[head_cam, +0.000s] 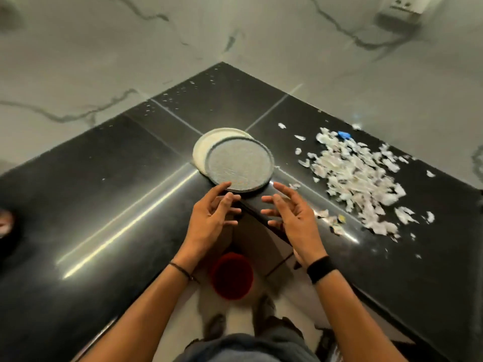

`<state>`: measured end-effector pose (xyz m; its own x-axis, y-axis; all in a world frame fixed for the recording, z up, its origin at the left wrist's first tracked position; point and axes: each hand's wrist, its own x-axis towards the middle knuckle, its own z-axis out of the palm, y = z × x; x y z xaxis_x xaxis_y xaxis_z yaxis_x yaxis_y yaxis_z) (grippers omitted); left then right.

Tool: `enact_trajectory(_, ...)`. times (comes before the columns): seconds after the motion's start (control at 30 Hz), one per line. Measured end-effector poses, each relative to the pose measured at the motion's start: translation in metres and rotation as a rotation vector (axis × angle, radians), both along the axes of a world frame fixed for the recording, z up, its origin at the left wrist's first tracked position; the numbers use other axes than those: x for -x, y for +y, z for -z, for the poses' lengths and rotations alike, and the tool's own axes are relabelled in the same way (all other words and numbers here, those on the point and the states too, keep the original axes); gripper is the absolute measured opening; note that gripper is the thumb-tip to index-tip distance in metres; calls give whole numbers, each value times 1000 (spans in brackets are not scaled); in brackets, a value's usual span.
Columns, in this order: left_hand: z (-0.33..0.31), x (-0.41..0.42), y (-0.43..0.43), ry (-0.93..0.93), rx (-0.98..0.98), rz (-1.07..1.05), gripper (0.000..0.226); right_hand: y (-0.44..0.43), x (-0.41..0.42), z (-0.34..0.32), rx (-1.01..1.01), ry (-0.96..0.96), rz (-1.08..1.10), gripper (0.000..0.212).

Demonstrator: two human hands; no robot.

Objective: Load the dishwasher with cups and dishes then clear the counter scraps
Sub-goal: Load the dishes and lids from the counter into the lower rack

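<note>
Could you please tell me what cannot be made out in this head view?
All in the head view:
- Cream plate: mostly covered by the grey plate; its face is hidden.
- Left hand: whether its fingertips touch the grey plate's rim is unclear, blurred.
- Red bin: dark and blurred; contents unreadable.
- Wall fixture: cut off by the top edge, blurred.
- Dishwasher: out of frame.

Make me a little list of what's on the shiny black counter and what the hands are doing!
top plate: round speckled grey plate, lying partly over the cream one
bottom plate: round cream plate
mess: heap of torn white paper scraps, right of the plates, not touching them
hands: left hand and right hand both open, holding nothing, close to the grey plate's near rim
surface: glossy black stone counter
floor: round red bucket
</note>
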<state>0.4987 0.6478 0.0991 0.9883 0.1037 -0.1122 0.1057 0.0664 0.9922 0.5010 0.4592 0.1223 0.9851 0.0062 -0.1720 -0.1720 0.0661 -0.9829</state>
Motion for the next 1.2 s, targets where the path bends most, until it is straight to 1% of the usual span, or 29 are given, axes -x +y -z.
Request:
enact_trajectory(0.07, 4, 2, 11, 1, -12, -76, 34, 14, -25, 12, 106, -60, -116, 31)
enact_trajectory(0.13, 7, 7, 18, 19, 5, -170, 28, 30, -51, 26, 321, -158, -260, 36)
enact_trajectory(0.17, 7, 9, 20, 23, 17, -210, 29, 39, -66, 33, 475, -233, -327, 44)
enact_trajectory(0.23, 8, 12, 22, 29, 17, -256, 30, 55, -101, 45, 871, -394, -445, 70)
enact_trajectory(0.27, 9, 13, 22, 32, 10, -274, 30, 63, -117, 49, 1075, -425, -511, 84)
enact_trajectory(0.33, 11, 16, 21, 32, -7, -299, 30, 71, -143, 60, 1389, -386, -661, 106)
enact_trajectory(0.37, 11, 18, 21, 31, -14, -304, 31, 72, -153, 65, 1488, -344, -727, 113)
enact_trajectory(0.4, 13, 19, 22, 35, -19, -311, 31, 72, -161, 72, 1543, -294, -778, 118)
enact_trajectory(0.43, 15, 21, 23, 42, -27, -314, 31, 71, -166, 77, 1557, -252, -810, 119)
enact_trajectory(0.5, 17, 21, 27, 53, -44, -316, 32, 68, -171, 83, 1542, -237, -828, 115)
enact_trajectory(0.57, 20, 19, 29, 59, -56, -319, 33, 66, -169, 84, 1584, -303, -836, 104)
enact_trajectory(0.67, 25, 9, 28, 69, -86, -281, 32, 62, -160, 86, 1714, -413, -877, 84)
enact_trajectory(0.73, 31, -2, 30, 42, -173, -252, 31, 57, -155, 80, 1725, -438, -869, 71)
enact_trajectory(0.8, 42, -19, 34, 1, -339, -234, 31, 47, -149, 62, 1639, -498, -772, 61)
enact_trajectory(0.83, 45, -31, 36, -14, -426, -228, 33, 40, -144, 52, 1526, -525, -699, 58)
enact_trajectory(0.87, 49, -44, 39, -36, -517, -219, 38, 33, -137, 42, 1362, -532, -618, 57)
enact_trajectory(0.93, 57, -78, 41, -104, -752, -128, 52, 17, -112, 23, 1039, -498, -438, 58)
enact_trajectory(0.97, 59, -96, 40, -133, -896, -49, 62, 10, -98, 16, 935, -483, -348, 59)
enact_trajectory(1.0, 63, -115, 36, -156, -1051, 26, 72, 5, -83, 12, 875, -469, -274, 60)
enact_trajectory(1.07, 64, -149, 25, -145, -1291, 151, 92, -2, -58, 10, 802, -427, -173, 60)
enact_trajectory(1.13, 65, -177, 12, -100, -1411, 281, 107, -8, -42, 9, 771, -376, -117, 60)
enact_trajectory(1.2, 71, -193, 5, -46, -1477, 410, 117, -16, -32, 11, 756, -351, -98, 60)
